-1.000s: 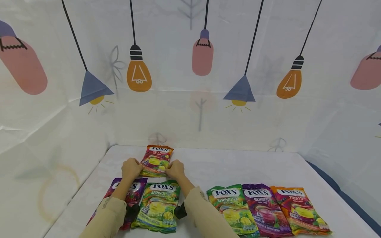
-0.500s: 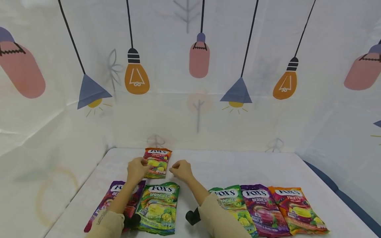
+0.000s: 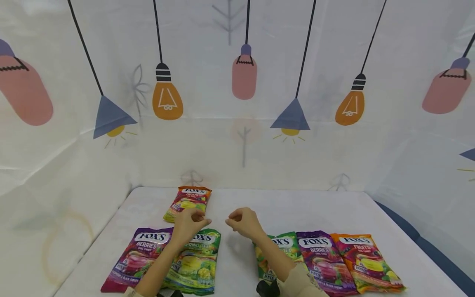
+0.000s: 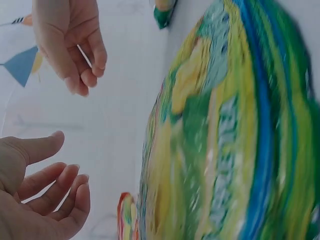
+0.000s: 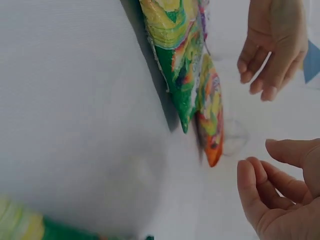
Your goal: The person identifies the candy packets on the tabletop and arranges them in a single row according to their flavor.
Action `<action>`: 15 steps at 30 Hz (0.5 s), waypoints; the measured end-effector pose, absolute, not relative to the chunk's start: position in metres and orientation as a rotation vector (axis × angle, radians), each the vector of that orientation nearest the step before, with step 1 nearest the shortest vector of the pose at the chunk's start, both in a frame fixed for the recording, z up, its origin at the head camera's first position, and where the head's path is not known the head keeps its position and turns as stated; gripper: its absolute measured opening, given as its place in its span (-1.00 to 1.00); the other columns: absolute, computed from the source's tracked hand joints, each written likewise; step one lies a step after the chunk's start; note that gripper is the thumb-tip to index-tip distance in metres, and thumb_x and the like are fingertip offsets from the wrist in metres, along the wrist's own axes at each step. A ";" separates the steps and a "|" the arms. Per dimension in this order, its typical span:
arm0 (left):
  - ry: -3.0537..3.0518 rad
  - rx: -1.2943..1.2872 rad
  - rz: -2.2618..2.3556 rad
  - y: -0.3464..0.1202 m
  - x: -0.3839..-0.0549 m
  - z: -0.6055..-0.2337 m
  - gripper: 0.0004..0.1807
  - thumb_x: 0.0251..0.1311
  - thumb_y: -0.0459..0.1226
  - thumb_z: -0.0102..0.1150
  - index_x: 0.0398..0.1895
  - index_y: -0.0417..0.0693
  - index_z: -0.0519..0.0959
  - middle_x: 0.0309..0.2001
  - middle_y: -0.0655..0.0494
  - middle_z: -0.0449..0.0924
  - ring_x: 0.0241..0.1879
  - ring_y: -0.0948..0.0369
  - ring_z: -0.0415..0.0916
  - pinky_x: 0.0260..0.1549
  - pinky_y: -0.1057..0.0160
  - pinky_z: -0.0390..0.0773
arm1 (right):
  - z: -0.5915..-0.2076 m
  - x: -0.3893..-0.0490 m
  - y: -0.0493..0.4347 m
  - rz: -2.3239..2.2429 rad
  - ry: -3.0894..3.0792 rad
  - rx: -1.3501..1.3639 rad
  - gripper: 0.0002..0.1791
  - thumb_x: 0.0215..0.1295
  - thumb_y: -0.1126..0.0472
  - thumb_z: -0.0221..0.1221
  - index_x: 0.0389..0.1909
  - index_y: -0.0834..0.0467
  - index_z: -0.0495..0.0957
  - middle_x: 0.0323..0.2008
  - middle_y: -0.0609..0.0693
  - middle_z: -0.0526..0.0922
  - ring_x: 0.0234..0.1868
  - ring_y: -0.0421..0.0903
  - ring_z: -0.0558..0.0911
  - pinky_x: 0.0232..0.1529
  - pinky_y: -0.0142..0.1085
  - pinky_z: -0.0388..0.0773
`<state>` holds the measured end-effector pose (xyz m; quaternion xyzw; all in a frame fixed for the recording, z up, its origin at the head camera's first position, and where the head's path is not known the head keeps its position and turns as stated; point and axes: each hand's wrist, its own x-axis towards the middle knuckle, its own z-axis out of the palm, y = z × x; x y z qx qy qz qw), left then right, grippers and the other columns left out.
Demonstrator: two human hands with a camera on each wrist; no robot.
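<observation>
Head camera view: two bare hands hover above a white desk (image 3: 297,210), facing each other with a gap between them. The left hand (image 3: 185,227) and the right hand (image 3: 245,225) both have loosely curled fingers, and neither holds anything. Just beyond the left hand lies the far Fruits bag (image 3: 188,201), a red and orange candy packet lying slanted, its lower corner partly hidden by that hand. Nearer the person than the left hand are a purple Berries bag (image 3: 135,255) and, partly covered in view by the left forearm (image 3: 159,264), a green Spring Tea bag (image 3: 198,266). To the near right of the right hand sit three more: another Spring Tea bag (image 3: 287,243) partly behind the right forearm (image 3: 278,258), another Berries bag (image 3: 323,264) and a second Fruits bag (image 3: 367,264). My judgement is that a low sweep of the left hand could knock the far Fruits bag further askew, since it looks light and slick. Either forearm, if lowered, could drag the green packet beneath it. Pulling one of the right-hand three could shift its neighbours, because their edges crowd together.
</observation>
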<state>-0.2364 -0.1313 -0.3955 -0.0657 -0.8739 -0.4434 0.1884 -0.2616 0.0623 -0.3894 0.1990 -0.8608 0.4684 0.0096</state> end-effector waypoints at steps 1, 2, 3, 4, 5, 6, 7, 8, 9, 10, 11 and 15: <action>-2.459 -0.201 -1.259 -0.128 -0.234 -0.395 -0.78 -0.14 -0.24 0.34 -0.43 -0.18 0.59 -0.52 0.13 0.56 -0.52 0.27 0.44 -0.51 0.35 0.45 | -0.388 -0.258 0.068 1.462 -2.682 0.639 -0.78 0.10 0.20 0.18 -0.36 0.31 0.57 -0.50 0.03 0.60 -0.59 -0.15 0.56 -0.57 -0.37 0.46; -2.460 -0.217 -1.263 -0.125 -0.232 -0.396 -0.78 -0.14 -0.24 0.34 -0.44 -0.18 0.59 -0.53 0.14 0.55 -0.53 0.27 0.44 -0.51 0.36 0.45 | -0.386 -0.255 0.074 1.453 -2.676 0.658 -0.78 0.10 0.20 0.18 -0.36 0.31 0.57 -0.50 0.03 0.60 -0.58 -0.13 0.57 -0.57 -0.37 0.46; -2.463 -0.235 -1.277 -0.121 -0.230 -0.396 -0.78 -0.15 -0.24 0.34 -0.45 -0.18 0.59 -0.54 0.15 0.54 -0.54 0.28 0.42 -0.52 0.37 0.44 | -0.385 -0.252 0.080 1.443 -2.673 0.669 -0.77 0.11 0.19 0.18 -0.35 0.31 0.56 -0.50 0.03 0.60 -0.58 -0.11 0.57 -0.56 -0.38 0.46; -2.468 -0.255 -1.291 -0.118 -0.228 -0.397 -0.79 -0.14 -0.24 0.34 -0.45 -0.18 0.59 -0.55 0.15 0.53 -0.55 0.28 0.41 -0.53 0.38 0.44 | -0.385 -0.249 0.086 1.432 -2.669 0.679 -0.77 0.12 0.19 0.17 -0.34 0.31 0.56 -0.50 0.03 0.60 -0.57 -0.08 0.58 -0.56 -0.39 0.46; -2.473 -0.276 -1.308 -0.115 -0.226 -0.397 -0.79 -0.14 -0.24 0.34 -0.45 -0.18 0.59 -0.56 0.15 0.52 -0.55 0.28 0.41 -0.54 0.39 0.43 | -0.384 -0.245 0.093 1.427 -2.664 0.683 -0.77 0.12 0.18 0.17 -0.34 0.31 0.56 -0.49 0.03 0.60 -0.56 -0.07 0.58 -0.55 -0.40 0.47; -2.478 -0.299 -1.317 -0.113 -0.224 -0.398 -0.78 -0.14 -0.23 0.34 -0.45 -0.18 0.59 -0.56 0.16 0.51 -0.55 0.28 0.40 -0.55 0.40 0.43 | -0.384 -0.242 0.099 1.420 -2.662 0.681 -0.76 0.12 0.18 0.17 -0.33 0.31 0.56 -0.49 0.03 0.60 -0.55 -0.06 0.58 -0.55 -0.40 0.47; -2.484 -0.320 -1.331 -0.110 -0.222 -0.398 -0.78 -0.14 -0.23 0.34 -0.45 -0.18 0.59 -0.56 0.16 0.51 -0.55 0.28 0.40 -0.55 0.40 0.42 | -0.384 -0.239 0.106 1.414 -2.658 0.680 -0.76 0.13 0.18 0.17 -0.33 0.31 0.56 -0.49 0.04 0.60 -0.54 -0.05 0.59 -0.55 -0.41 0.47; -2.487 -0.339 -1.347 -0.108 -0.221 -0.399 -0.78 -0.13 -0.22 0.34 -0.45 -0.18 0.59 -0.56 0.15 0.51 -0.55 0.28 0.41 -0.55 0.41 0.43 | -0.384 -0.236 0.112 1.396 -2.661 0.672 -0.76 0.13 0.16 0.17 -0.33 0.30 0.56 -0.48 0.03 0.60 -0.54 -0.07 0.58 -0.54 -0.41 0.47; -2.490 -0.352 -1.372 -0.105 -0.219 -0.399 -0.77 -0.13 -0.22 0.33 -0.44 -0.18 0.58 -0.55 0.15 0.51 -0.55 0.28 0.41 -0.54 0.41 0.43 | -0.385 -0.233 0.118 1.385 -2.662 0.664 -0.75 0.12 0.16 0.17 -0.33 0.29 0.56 -0.48 0.02 0.60 -0.53 -0.08 0.57 -0.53 -0.42 0.47; -2.492 -0.367 -1.391 -0.103 -0.218 -0.400 -0.77 -0.12 -0.22 0.33 -0.44 -0.19 0.58 -0.55 0.14 0.52 -0.54 0.27 0.42 -0.54 0.41 0.43 | -0.385 -0.230 0.124 1.375 -2.662 0.659 -0.75 0.13 0.15 0.17 -0.33 0.28 0.57 -0.48 0.01 0.60 -0.52 -0.11 0.57 -0.53 -0.42 0.46; -2.492 -0.383 -1.403 -0.101 -0.217 -0.401 -0.76 -0.12 -0.21 0.32 -0.43 -0.19 0.58 -0.55 0.14 0.52 -0.54 0.28 0.42 -0.54 0.41 0.43 | -0.385 -0.227 0.129 1.370 -2.665 0.649 -0.76 0.12 0.15 0.17 -0.33 0.28 0.57 -0.47 0.01 0.59 -0.50 -0.13 0.56 -0.51 -0.42 0.46; -2.490 -0.431 -1.455 -0.091 -0.214 -0.403 -0.75 -0.11 -0.20 0.32 -0.42 -0.21 0.58 -0.55 0.13 0.54 -0.56 0.30 0.43 -0.57 0.39 0.44 | -0.385 -0.217 0.149 1.367 -2.679 0.616 -0.75 0.12 0.13 0.17 -0.34 0.26 0.57 -0.46 -0.02 0.59 -0.48 -0.18 0.54 -0.48 -0.42 0.46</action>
